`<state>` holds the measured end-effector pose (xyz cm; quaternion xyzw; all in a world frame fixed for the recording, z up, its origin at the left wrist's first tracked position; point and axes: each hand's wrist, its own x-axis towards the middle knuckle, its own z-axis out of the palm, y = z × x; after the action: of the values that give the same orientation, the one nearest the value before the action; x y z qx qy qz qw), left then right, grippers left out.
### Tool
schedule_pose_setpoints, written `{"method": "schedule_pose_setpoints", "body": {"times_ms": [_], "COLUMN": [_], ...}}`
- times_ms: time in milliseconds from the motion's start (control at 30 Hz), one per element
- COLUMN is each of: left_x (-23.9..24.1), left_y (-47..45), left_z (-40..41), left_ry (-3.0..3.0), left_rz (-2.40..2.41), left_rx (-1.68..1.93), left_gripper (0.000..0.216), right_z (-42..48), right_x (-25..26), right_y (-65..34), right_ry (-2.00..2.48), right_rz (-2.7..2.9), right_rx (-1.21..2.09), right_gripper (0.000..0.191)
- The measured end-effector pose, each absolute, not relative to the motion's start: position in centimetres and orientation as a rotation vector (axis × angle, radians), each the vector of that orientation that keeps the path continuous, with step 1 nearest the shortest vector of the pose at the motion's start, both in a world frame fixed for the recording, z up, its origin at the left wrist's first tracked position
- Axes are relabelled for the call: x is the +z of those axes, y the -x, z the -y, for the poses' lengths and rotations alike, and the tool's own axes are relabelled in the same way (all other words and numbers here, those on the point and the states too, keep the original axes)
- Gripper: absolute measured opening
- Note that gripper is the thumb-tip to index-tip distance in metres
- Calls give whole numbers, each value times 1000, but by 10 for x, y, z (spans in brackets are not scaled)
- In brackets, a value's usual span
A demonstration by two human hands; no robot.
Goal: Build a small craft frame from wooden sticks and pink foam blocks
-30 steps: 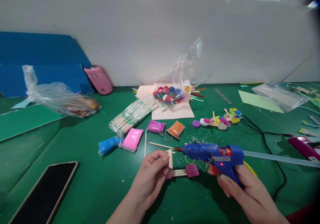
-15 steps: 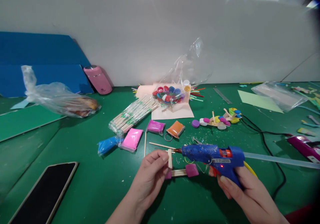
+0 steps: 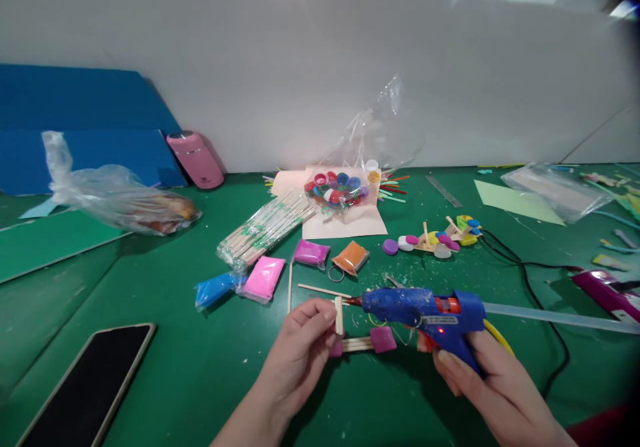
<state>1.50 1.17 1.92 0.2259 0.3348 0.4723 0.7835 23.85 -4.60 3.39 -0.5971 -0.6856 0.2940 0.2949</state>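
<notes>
Head view: the left hand pinches a short wooden stick piece between thumb and fingers, while the right hand grasps a blue hot-glue gun by its handle; whether the orange-red trigger is squeezed cannot be told. The wooden piece stands nearly upright in the space between the two hands, its top end at the gun's nozzle — touching or just beside it, too small to tell. It should be feather-light and stiff, dry enough not to slip, yet so slender that a hard squeeze could twist it; the lower side, well clear of the nozzle, looks the safest place to pinch. The gun will likely be much the heavier, hard plastic and steady when held by the handle; its metal tip is best treated as hot. Behind it juts a long translucent glue stick, probably bendy and apt to lever the gun about if knocked. Close by the left hand, a bundle of sticks with a purple block at its right end lies on the green worktop; it seems light, with joints that may be fragile — the middle sticks offer a good hold.
</notes>
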Motion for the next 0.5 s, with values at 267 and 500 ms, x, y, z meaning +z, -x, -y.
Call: {"method": "schedule_pose_setpoints", "body": {"times_ms": [267, 500], "left_x": [20, 21], "left_y": [-15, -15], "left_z": [-12, -12], "left_ry": [-491, -479], "left_rz": [-703, -701], "left_rx": [1009, 1020], "left_gripper": [17, 17], "right_z": [49, 52], "right_x": [37, 37], "right_y": [-236, -236], "right_ry": [1593, 1598], "right_rz": [1808, 1823], "right_rx": [857, 856], "right_gripper": [23, 22]}}
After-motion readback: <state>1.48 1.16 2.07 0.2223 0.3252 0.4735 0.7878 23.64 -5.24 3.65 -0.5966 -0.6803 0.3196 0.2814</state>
